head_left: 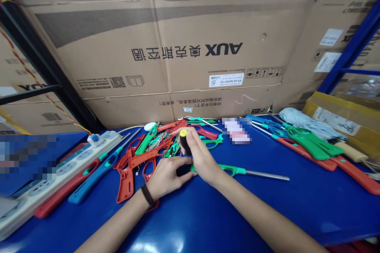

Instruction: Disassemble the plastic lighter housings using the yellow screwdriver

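My right hand [204,162] is wrapped round the black handle of a screwdriver [184,138] with a yellow end cap. The handle stands upright, its tip hidden behind my hands. My left hand [169,174] pinches the near end of a green gas lighter [230,169] between thumb and fingers. That lighter lies across the blue table, its metal tube [267,175] pointing right; my right hand covers part of its body. Just beyond and left of my hands is a heap of red lighter shells [148,156], mixed with green parts and small metal pieces.
A white power strip [80,160] runs along the left, with red and blue lighters [95,178] beside it. More lighters [314,142] lie at right, near a crumpled light-blue cloth [308,122] and a yellow-taped box [344,120]. A large cardboard box [178,19] forms the back wall.
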The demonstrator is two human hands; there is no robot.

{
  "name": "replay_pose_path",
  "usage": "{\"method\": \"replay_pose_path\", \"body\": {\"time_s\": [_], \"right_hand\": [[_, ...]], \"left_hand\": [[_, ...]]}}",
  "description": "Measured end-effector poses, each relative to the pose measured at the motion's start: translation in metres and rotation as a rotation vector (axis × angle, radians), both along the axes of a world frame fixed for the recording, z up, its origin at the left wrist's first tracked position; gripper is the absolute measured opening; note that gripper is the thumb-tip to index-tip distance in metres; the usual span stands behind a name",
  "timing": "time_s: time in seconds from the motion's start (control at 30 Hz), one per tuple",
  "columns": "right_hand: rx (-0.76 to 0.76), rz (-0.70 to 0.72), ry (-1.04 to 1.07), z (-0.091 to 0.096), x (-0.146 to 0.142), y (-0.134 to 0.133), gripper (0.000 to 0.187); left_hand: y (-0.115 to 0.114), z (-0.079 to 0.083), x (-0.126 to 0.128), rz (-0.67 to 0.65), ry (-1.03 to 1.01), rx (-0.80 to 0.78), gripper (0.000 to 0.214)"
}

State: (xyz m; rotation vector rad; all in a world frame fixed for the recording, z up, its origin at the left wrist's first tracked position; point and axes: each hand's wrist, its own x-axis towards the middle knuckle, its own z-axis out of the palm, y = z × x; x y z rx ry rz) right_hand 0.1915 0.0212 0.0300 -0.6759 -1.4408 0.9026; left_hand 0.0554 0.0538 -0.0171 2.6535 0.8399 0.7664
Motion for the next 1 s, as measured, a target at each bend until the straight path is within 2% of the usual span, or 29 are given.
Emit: {"method": "replay_pose_path", "body": {"time_s": [0.07, 0.13, 0.17, 0.3, 0.4, 0.47, 0.57, 0.63, 0.73, 0.83, 0.93, 1.0], "right_hand": [[0.016, -0.017, 0.044, 0.0012, -0.0009, 0.0009, 0.017], [0.0, -0.016, 0.13, 0.0025, -0.0005, 0.0022, 0.025], [-0.019, 0.0, 0.158, 0.0035, 0.0002, 0.0026, 0.03], [-0.086, 0.128, 0.098, 0.0082, 0.005, 0.0016, 0.026], [-0.033, 0.069, 0.079, 0.0089, 0.0053, 0.0017, 0.026], [0.013, 0.021, 0.149, 0.0073, 0.0027, 0.0028, 0.021], [0.017, 0.008, 0.217, 0.0051, -0.0012, 0.0033, 0.025], [-0.006, 0.03, 0.174, 0.0058, -0.0007, 0.0021, 0.017], [0.016, 0.011, 0.068, 0.009, 0.0041, 0.0011, 0.027], [0.082, -0.037, 0.076, 0.01, 0.0078, 0.0039, 0.014], [0.059, -0.002, 0.146, 0.0087, 0.0075, 0.006, 0.016], [0.026, 0.027, 0.085, 0.0088, 0.0065, 0.0042, 0.015]], "left_hand": [[0.0004, -0.0004, -0.0001, -0.006, 0.003, -0.012, 0.02], [0.0007, -0.0001, 0.0001, -0.016, 0.001, -0.022, 0.02], [0.0008, 0.0002, 0.0003, -0.02, -0.003, -0.022, 0.02], [0.0012, 0.0015, 0.0013, -0.018, -0.014, -0.002, 0.02], [0.0014, 0.0015, 0.0014, -0.012, 0.004, 0.005, 0.02], [0.0013, 0.0013, 0.0014, -0.003, 0.015, 0.014, 0.02], [0.0008, 0.0019, 0.0017, -0.015, -0.001, 0.01, 0.02], [0.0003, 0.003, 0.0021, -0.024, -0.023, 0.002, 0.019], [-0.0003, 0.0043, 0.0026, -0.021, -0.026, -0.01, 0.02], [-0.0001, 0.0042, 0.0027, -0.032, -0.008, -0.026, 0.02], [0.001, 0.0026, 0.0024, -0.027, -0.004, -0.025, 0.02], [0.002, 0.0012, 0.0021, -0.018, -0.01, -0.013, 0.021]]}}
